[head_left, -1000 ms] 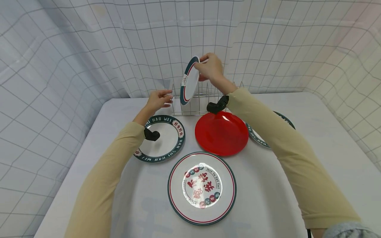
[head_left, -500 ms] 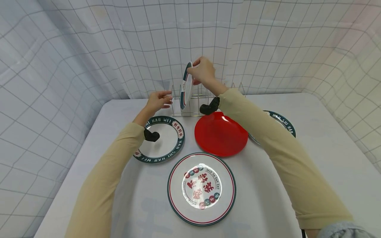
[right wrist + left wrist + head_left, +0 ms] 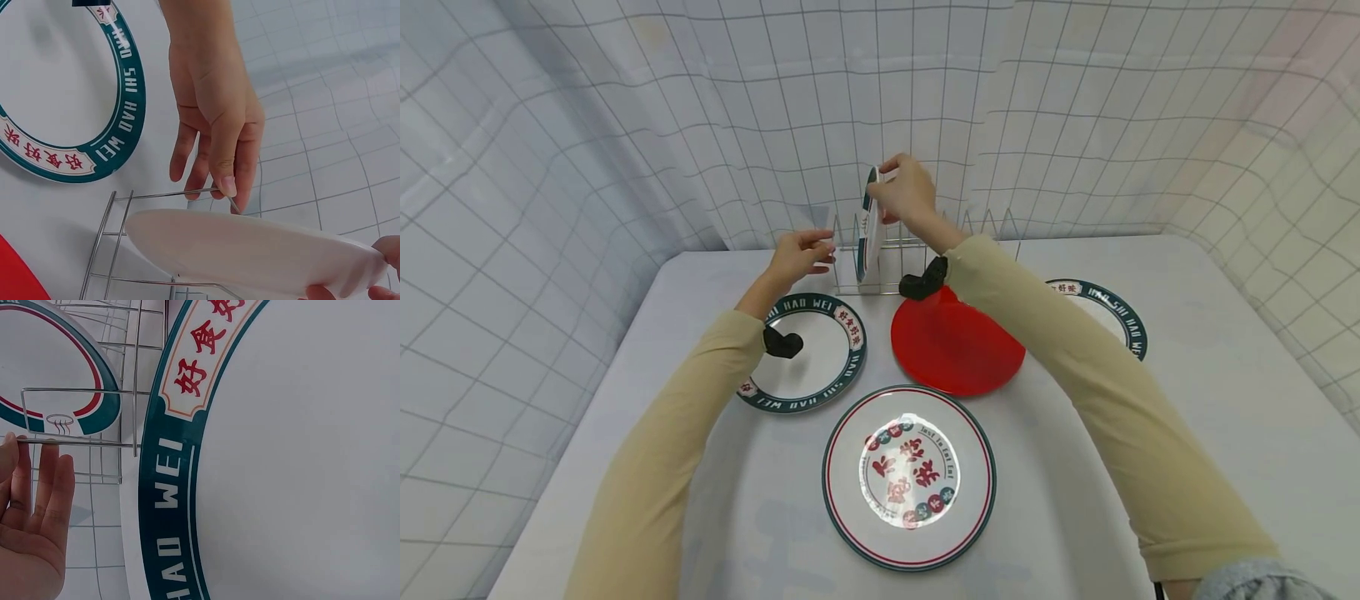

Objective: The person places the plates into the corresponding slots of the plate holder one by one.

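Observation:
My right hand [image 3: 906, 193] pinches the upper rim of a white plate [image 3: 868, 242] with a green and red border. The plate stands on edge, low in the left part of a wire dish rack [image 3: 135, 394]. In the right wrist view its plain pale back [image 3: 250, 250] faces the camera, with right fingertips [image 3: 389, 247] at the rim. My left hand [image 3: 801, 255] pinches the rack's left end wire between thumb and fingers [image 3: 57, 487]. Part of the rack is hidden behind the right forearm.
A green-rimmed plate [image 3: 805, 403] lies under the left wrist, a red plate [image 3: 955, 350] in front of the rack. A white plate with red characters [image 3: 910, 546] lies nearest. Another green-rimmed plate [image 3: 1131, 329] is partly behind the right sleeve. Grid-patterned curtain [image 3: 760, 108] surrounds the table.
My right hand has moved left and down, lowering the plate into the rack and turning it more edge-on. The left hand has stayed at the rack's end.

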Motion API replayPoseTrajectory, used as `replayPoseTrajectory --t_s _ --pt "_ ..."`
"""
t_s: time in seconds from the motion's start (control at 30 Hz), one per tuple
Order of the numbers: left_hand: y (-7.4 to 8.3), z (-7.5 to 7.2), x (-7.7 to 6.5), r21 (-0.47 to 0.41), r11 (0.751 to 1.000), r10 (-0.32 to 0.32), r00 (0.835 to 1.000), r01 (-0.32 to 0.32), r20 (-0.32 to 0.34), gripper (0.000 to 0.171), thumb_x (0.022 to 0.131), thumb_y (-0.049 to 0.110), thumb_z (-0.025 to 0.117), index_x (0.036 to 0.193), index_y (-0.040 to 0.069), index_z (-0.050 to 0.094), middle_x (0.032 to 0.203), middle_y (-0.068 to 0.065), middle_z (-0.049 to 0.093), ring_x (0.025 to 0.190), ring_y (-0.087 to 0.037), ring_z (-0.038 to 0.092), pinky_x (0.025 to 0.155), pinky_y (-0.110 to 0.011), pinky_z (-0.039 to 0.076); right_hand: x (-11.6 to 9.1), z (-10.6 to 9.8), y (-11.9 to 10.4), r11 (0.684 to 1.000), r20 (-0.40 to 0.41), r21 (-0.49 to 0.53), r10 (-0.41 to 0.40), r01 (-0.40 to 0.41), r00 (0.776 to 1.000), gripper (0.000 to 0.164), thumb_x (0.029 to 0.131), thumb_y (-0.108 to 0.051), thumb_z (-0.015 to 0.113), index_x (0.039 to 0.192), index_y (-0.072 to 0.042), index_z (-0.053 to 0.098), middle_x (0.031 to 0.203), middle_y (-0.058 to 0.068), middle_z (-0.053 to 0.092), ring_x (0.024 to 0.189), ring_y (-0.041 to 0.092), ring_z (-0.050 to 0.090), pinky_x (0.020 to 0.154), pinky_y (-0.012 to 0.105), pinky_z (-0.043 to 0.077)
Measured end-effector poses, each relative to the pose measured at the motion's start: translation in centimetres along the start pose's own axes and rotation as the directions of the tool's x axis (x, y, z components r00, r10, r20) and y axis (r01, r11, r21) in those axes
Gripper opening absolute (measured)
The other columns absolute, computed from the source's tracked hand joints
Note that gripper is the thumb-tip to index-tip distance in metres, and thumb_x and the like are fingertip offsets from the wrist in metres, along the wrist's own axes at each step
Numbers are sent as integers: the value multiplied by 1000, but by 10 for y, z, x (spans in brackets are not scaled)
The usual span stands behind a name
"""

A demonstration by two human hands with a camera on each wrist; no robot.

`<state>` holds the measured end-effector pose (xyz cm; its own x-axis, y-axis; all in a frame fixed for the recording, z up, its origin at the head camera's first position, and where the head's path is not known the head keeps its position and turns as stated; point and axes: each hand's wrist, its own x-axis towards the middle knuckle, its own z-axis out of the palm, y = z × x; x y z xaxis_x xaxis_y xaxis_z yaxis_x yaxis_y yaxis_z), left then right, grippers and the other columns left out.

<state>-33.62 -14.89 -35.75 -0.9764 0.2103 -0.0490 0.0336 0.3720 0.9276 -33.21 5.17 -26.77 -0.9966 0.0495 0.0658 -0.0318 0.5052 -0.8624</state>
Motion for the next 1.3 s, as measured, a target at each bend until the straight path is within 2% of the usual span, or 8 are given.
replayPoseTrajectory --t_s 0.17,0.3,0.57,0.93,1.0,1.07,1.2,1.3 --pt "0 1 0 1 1000 -7 1000 7 -10 40 101 12 49 140 3 49 120 -20 61 96 -17 65 95 -39 55 -5 4 1 999 3 -15 -51 51 999 37 93 -19 62 128 -13 52 103 9 65 58 14 63 66 35 62" --pt "1 1 -1 4 1000 -6 1000 6 -4 41 101 13 49 140 3 48 123 -22 59 103 -23 65 96 -40 54 -6 5 2 996 0 -30 -82 82 997 40 93 -22 63 130 -13 52 104 9 66 55 11 60 65 34 62" --pt "2 2 -2 15 1000 -8 1000 8 -13 41 100 14 50 140 3 48 119 -20 61 103 -25 64 95 -39 55 -5 7 6 996 8 -12 -90 91 996 40 94 -24 63 131 -13 53 109 9 67 63 14 63 57 23 59" --pt "-2 4 1 32 999 5 1000 -5 -3 42 100 16 50 140 2 47 125 -26 58 105 -27 64 96 -40 54 -3 7 14 994 15 -18 -107 107 994 43 95 -26 61 134 -12 50 110 12 66 73 18 64 61 30 61" --pt "-2 4 1 38 999 8 1000 -8 -5 43 100 16 51 140 2 48 125 -26 58 104 -26 64 96 -40 54 -3 7 14 993 22 -44 -112 113 993 43 95 -27 61 134 -14 50 112 11 66 72 16 62 62 31 61" --pt "-2 4 1 37 999 11 1000 -11 -11 42 100 16 51 140 3 48 123 -25 59 102 -24 65 96 -40 55 -3 6 14 990 35 -91 -109 112 993 45 95 -30 60 136 -16 48 113 8 66 68 14 60 59 27 59" --pt "-1 3 -1 28 1000 11 1000 -11 -22 41 100 15 51 140 3 49 115 -19 63 96 -19 65 94 -39 55 -3 4 13 975 68 -192 -104 115 992 49 95 -35 59 140 -21 45 117 5 65 60 12 54 49 21 47" --pt "-2 2 -1 25 1000 12 1000 -11 -24 41 100 15 51 140 3 49 109 -13 64 93 -15 65 94 -39 56 -4 1 12 965 92 -228 -110 128 990 52 94 -37 58 141 -21 43 120 6 64 61 13 52 48 19 40"
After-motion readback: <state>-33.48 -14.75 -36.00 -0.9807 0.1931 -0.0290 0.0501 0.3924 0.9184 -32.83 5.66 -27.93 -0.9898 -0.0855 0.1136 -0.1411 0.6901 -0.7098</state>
